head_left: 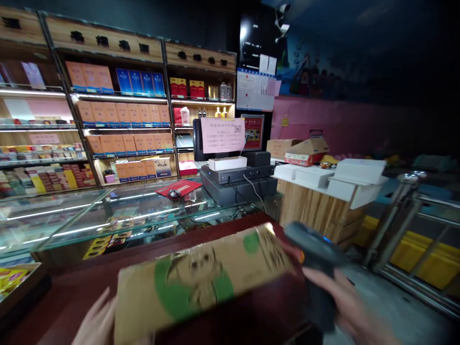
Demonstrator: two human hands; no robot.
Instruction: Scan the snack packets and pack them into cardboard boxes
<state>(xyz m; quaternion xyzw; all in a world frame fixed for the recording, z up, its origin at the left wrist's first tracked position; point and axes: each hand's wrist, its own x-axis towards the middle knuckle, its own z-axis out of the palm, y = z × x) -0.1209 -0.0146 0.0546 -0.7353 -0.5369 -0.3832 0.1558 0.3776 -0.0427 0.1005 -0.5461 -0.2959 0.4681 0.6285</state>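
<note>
A long brown cardboard box (244, 268), printed with a green circle and a cartoon animal, is held tilted over the dark red counter top. At its left end my left hand (95, 318) is closed on the box, with part of the fingers out of view. My right hand (347, 299) wraps round the handle of a dark barcode scanner (312, 244), blurred by motion. The scanner's head is close to the box's right end, and small blue and orange lights show on it.
Beyond the counter (68, 282) lies a glass display case (143, 211) with a mouse (174, 193) on a red pad. A cash drawer (237, 191) and monitor stand behind. White boxes (312, 176) are at right, near a metal railing (391, 220). An open carton (21, 287) sits at left.
</note>
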